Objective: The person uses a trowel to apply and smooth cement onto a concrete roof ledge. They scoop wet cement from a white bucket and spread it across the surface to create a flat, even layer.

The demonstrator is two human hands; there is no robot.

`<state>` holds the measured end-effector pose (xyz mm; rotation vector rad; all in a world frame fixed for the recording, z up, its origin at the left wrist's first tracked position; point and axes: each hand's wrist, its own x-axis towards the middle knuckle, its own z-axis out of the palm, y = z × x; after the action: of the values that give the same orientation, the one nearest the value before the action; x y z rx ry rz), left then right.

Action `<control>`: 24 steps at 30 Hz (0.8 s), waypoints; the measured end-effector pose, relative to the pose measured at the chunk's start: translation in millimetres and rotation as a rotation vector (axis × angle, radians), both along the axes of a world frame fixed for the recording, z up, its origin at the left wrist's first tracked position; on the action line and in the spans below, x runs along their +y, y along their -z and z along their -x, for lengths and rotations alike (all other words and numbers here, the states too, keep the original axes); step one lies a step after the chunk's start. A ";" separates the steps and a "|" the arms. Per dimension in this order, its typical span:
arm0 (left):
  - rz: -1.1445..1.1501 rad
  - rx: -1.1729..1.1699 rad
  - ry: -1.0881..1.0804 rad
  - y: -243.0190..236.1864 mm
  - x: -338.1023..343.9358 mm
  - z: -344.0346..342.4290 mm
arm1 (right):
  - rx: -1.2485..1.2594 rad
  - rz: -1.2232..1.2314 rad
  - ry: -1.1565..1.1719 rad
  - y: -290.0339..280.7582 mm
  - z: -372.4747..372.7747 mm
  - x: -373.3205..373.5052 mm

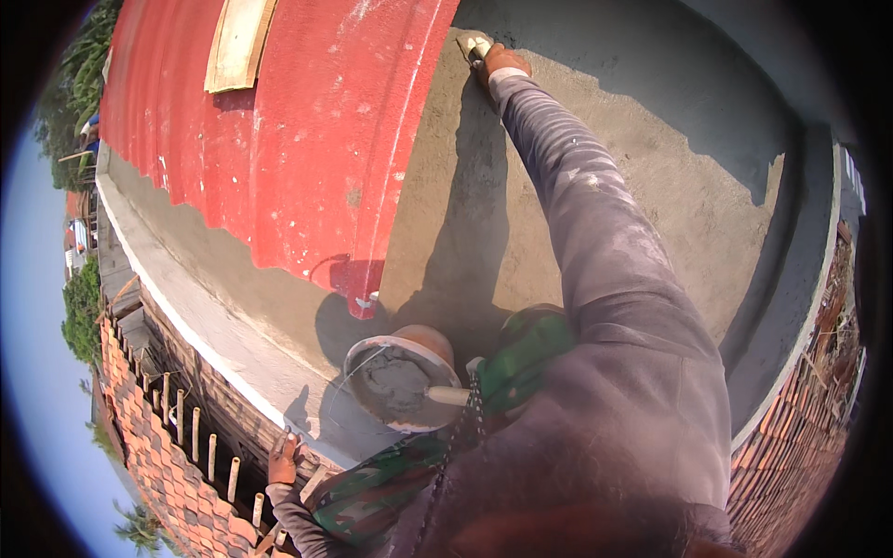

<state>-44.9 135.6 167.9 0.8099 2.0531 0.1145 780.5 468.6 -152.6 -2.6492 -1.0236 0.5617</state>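
Beside the far right edge of the red sheet (pixel 316 121), the right hand (pixel 507 61) grips a tool (pixel 474 46), the left hand (pixel 284 460), its hold unclear, is at the near-left ledge (pixel 212 327), and the near bucket (pixel 430 342) of mortar (pixel 395 383) could tip if the knee (pixel 535 358) knocked it.

Orange tiled roof (pixel 177 453), green trees (pixel 82 312).
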 end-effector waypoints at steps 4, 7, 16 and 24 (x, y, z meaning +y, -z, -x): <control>0.053 0.018 0.019 -6.9 -16.3 6.1 | -0.073 -0.010 0.160 -5.5 -66.1 -26.0; 0.028 -0.048 0.021 -4.7 -10.0 -12.9 | -0.088 0.045 0.284 11.4 -134.8 -71.8; 0.064 -0.067 0.103 12.8 18.5 -3.8 | -0.091 0.196 0.557 -18.1 -203.4 -235.1; 0.036 -0.112 0.192 23.1 36.8 -5.0 | 0.017 0.045 0.914 29.5 -228.2 -395.2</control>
<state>-39.9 172.4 144.9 0.9525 1.8576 0.0156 1008.8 73.4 -182.1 -2.7453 0.2573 0.3782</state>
